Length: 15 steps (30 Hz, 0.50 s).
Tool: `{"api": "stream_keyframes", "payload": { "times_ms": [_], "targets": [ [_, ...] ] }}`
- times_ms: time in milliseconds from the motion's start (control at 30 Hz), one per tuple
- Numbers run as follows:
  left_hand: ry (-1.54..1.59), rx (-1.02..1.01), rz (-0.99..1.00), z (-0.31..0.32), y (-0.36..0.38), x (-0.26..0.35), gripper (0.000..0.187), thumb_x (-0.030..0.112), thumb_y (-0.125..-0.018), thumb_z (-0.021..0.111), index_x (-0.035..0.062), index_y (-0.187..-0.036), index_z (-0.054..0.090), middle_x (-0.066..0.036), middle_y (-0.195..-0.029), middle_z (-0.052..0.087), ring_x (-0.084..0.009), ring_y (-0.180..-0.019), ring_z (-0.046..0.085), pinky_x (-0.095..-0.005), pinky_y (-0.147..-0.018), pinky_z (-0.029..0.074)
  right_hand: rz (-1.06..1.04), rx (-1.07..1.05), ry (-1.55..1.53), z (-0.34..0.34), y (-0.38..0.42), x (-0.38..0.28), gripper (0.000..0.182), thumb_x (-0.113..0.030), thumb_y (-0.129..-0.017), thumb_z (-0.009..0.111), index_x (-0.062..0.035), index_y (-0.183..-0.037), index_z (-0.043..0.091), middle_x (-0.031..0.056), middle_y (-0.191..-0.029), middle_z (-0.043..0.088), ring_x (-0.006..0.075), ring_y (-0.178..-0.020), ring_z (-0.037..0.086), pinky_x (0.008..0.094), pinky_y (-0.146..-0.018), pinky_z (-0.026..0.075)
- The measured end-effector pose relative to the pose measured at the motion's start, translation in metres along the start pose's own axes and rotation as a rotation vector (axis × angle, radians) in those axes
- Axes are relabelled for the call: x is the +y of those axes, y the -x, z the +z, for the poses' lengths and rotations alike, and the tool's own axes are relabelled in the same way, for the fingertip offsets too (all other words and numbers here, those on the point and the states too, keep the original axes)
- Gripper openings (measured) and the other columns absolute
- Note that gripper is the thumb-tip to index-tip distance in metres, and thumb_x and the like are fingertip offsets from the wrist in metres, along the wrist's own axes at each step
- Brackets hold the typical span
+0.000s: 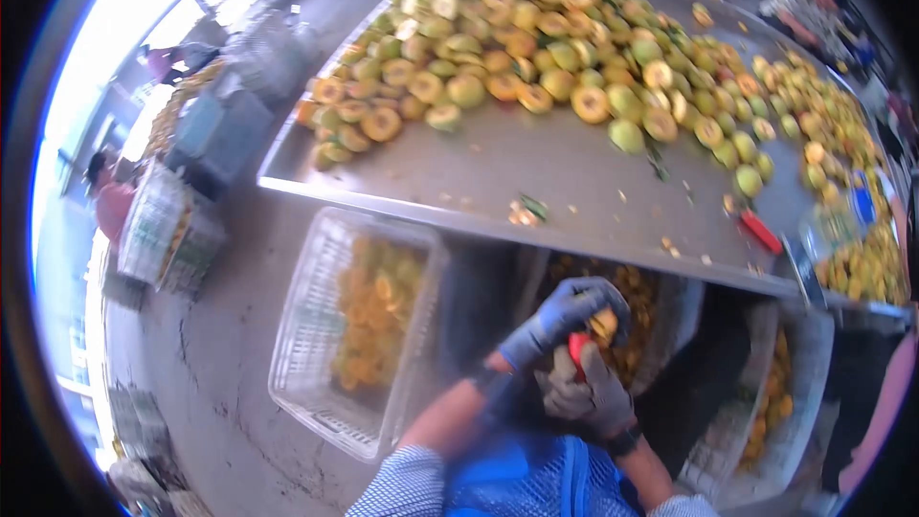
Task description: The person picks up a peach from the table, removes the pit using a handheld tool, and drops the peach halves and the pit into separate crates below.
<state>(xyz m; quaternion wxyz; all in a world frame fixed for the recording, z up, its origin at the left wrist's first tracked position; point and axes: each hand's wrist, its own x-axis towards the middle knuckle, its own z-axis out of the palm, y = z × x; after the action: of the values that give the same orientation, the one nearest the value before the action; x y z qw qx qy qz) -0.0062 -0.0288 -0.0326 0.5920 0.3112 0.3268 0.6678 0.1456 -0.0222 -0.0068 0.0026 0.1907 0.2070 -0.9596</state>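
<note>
My left hand [579, 314], in a blue-grey glove, closes around a yellow peach piece [603, 325]. Just below it, my right hand [592, 391], in a pale grey glove, grips a small tool with a red handle [577, 352]; its working end is hidden against the fruit. Both hands are over a crate [675, 325] of orange-yellow fruit pieces below the table edge. On the metal table [574, 177], a large heap of green-yellow peaches [536, 48] lies, many cut in half with brown centres showing.
A white plastic crate [287, 364] holding yellow fruit halves stands left on the floor; another crate [809, 402] is on the right. A red-handled tool [761, 232] and a clear bottle-like container [831, 228] lie on the table. Other people [115, 201] work near stacked crates.
</note>
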Motion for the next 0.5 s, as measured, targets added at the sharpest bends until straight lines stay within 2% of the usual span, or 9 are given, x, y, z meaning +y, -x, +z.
{"api": "stream_keyframes", "payload": {
  "times_ms": [100,200,233,267,300,333,400,467,500],
  "targets": [
    [0.252,0.131,0.024,0.006,-0.001,-0.008,0.051,0.048,-0.095,0.049,-0.0015,-0.093,0.061,-0.014,-0.082,0.064,-0.0233,-0.075,0.064,-0.0342,-0.069,0.053,-0.032,-0.003,0.177,-0.036,0.001,0.001,0.047,-0.059,-0.093,0.046,-0.0138,-0.080,0.043,-0.0068,-0.053,0.029,0.0073,-0.041,0.024,0.0252,-0.045,0.024],
    [0.245,0.524,0.011,0.003,0.009,0.009,0.061,0.056,-0.096,0.040,-0.0010,-0.097,0.059,-0.014,-0.085,0.064,-0.0253,-0.073,0.064,-0.0363,-0.068,0.054,0.255,0.339,-1.775,-0.008,0.012,-0.013,0.046,-0.055,-0.094,0.047,-0.0115,-0.078,0.044,-0.0059,-0.053,0.032,0.0074,-0.040,0.028,0.0257,-0.042,0.024],
    [0.054,0.617,0.002,0.003,0.022,0.026,0.060,0.054,-0.098,0.038,-0.0012,-0.102,0.060,-0.012,-0.084,0.064,-0.0263,-0.072,0.063,-0.0366,-0.070,0.054,0.259,0.337,-1.776,-0.014,0.012,-0.014,0.046,-0.055,-0.094,0.047,-0.0115,-0.078,0.044,-0.0059,-0.053,0.032,0.0074,-0.040,0.028,0.0257,-0.042,0.024],
    [-0.261,0.616,-0.052,-0.015,0.041,0.038,0.058,0.055,-0.099,0.033,0.0048,-0.101,0.063,-0.004,-0.087,0.064,-0.0141,-0.078,0.062,-0.0272,-0.072,0.052,0.163,0.388,-1.174,-0.026,0.013,-0.016,0.046,-0.055,-0.094,0.047,-0.0115,-0.081,0.046,-0.0059,-0.053,0.032,0.0074,-0.040,0.030,0.0255,-0.041,0.025],
    [-0.846,0.596,0.113,-0.016,0.056,0.056,0.051,0.045,-0.101,0.040,0.0002,-0.100,0.064,-0.005,-0.091,0.066,-0.0157,-0.081,0.063,-0.0278,-0.077,0.051,0.062,0.402,-0.570,-0.040,0.012,-0.017,0.045,-0.055,-0.094,0.048,-0.0116,-0.084,0.048,-0.0059,-0.053,0.033,0.0075,-0.040,0.031,0.0253,-0.040,0.027],
    [-1.053,0.487,0.136,-0.034,0.069,0.079,0.036,0.030,-0.099,0.051,-0.0038,-0.096,0.065,-0.008,-0.091,0.067,-0.0165,-0.083,0.064,-0.0283,-0.079,0.049,-0.043,0.389,0.035,-0.052,0.011,-0.017,0.045,-0.056,-0.094,0.048,-0.0116,-0.087,0.050,-0.0059,-0.053,0.033,0.0075,-0.040,0.033,0.0251,-0.039,0.028],
    [-1.659,0.512,-0.015,-0.050,0.097,0.125,0.021,0.020,-0.086,0.068,-0.0002,-0.092,0.068,-0.014,-0.087,0.065,-0.0275,-0.080,0.065,-0.0344,-0.073,0.050,-0.084,0.361,0.015,-0.070,0.005,-0.005,0.043,-0.055,-0.094,0.049,-0.0122,-0.088,0.052,-0.0055,-0.053,0.034,0.0078,-0.039,0.033,0.0250,-0.038,0.029],
    [-1.858,0.664,-0.176,-0.041,0.101,0.159,0.023,0.023,-0.082,0.072,0.0028,-0.094,0.069,-0.016,-0.090,0.066,-0.0319,-0.080,0.065,-0.0389,-0.073,0.051,-0.203,0.446,0.375,-0.089,-0.005,0.011,0.044,-0.055,-0.094,0.049,-0.0115,-0.087,0.052,-0.0045,-0.053,0.036,0.0083,-0.039,0.034,0.0251,-0.038,0.028],
    [-1.865,0.630,-0.032,-0.047,0.091,0.169,0.024,0.023,-0.082,0.072,0.0028,-0.095,0.069,-0.016,-0.090,0.066,-0.0312,-0.080,0.065,-0.0380,-0.072,0.051,-0.187,0.479,0.344,-0.091,-0.010,0.013,0.044,-0.053,-0.094,0.049,-0.0101,-0.085,0.051,-0.0035,-0.053,0.038,0.0088,-0.039,0.035,0.0253,-0.039,0.028]
  ]
}}
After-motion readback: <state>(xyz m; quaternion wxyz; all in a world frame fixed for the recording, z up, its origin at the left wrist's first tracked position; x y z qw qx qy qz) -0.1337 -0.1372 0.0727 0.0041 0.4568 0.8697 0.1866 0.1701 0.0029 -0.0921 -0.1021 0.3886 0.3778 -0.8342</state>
